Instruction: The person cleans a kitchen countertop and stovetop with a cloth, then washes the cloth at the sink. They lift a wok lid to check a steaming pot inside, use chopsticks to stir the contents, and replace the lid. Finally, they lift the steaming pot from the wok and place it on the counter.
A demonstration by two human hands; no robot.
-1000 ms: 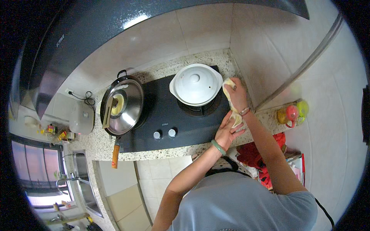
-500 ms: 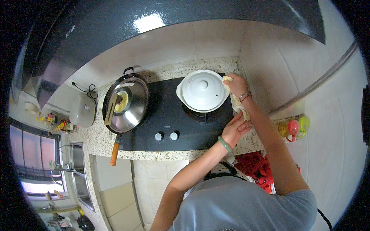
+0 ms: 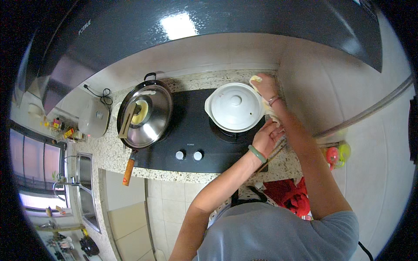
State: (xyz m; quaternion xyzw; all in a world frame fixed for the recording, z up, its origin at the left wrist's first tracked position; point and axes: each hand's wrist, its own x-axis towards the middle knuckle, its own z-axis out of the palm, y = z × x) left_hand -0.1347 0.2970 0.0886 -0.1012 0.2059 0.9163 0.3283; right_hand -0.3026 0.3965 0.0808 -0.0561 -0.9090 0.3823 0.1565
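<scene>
Right hand [image 3: 264, 87]: closed over the upper part of a pale yellow cloth [image 3: 271, 114], palm turned down, one fold showing past the fingers on the far side. A thin bracelet [image 3: 273, 100] sits at this wrist.

Left hand [image 3: 267, 137]: nearer the body than the right, fingers partly bent at the cloth's lower end. View here is poor, the fingers and cloth overlap; cannot tell whether it pinches the cloth or only rests against it. A green bangle [image 3: 257, 154] circles this wrist.

Cloth: runs from inside the right hand down toward the left, along the right side of a lidded white pot [image 3: 235, 107].

Pot: just left of the right hand, beyond the left hand, over a burner [image 3: 233, 137] on the black stove [image 3: 187, 130].

Well left of both hands: a wok with a steel lid [image 3: 152, 124], a tan utensil [image 3: 126, 120] lying across it. Two knobs [image 3: 198, 155] lie left of the left hand. To its right, well apart: a red cup [image 3: 332, 155].
</scene>
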